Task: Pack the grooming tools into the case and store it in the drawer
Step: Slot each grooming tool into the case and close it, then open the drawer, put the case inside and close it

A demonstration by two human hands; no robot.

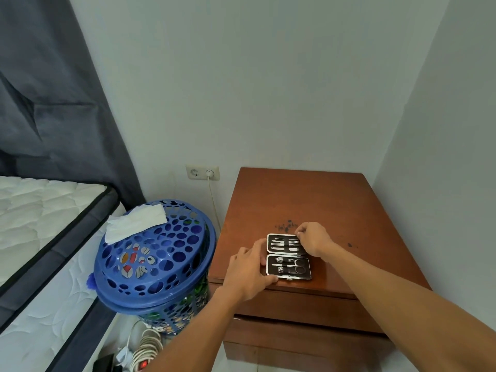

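Observation:
An open black grooming case [288, 255] with a silver rim lies flat near the front edge of the brown wooden nightstand [295, 200]. Several metal tools sit in both halves, small scissors [298, 266] in the near half. My left hand [248, 269] grips the case's left edge, thumb at the near corner. My right hand [314, 238] pinches the far half's right corner. Two shut drawers [295, 307] lie below the top.
A blue perforated laundry basket [155, 261] with a white tissue on its lid stands just left of the nightstand. A mattress [45, 237] lies at far left. A wall socket with a cable [203, 173] is behind the basket. A power strip lies on the floor.

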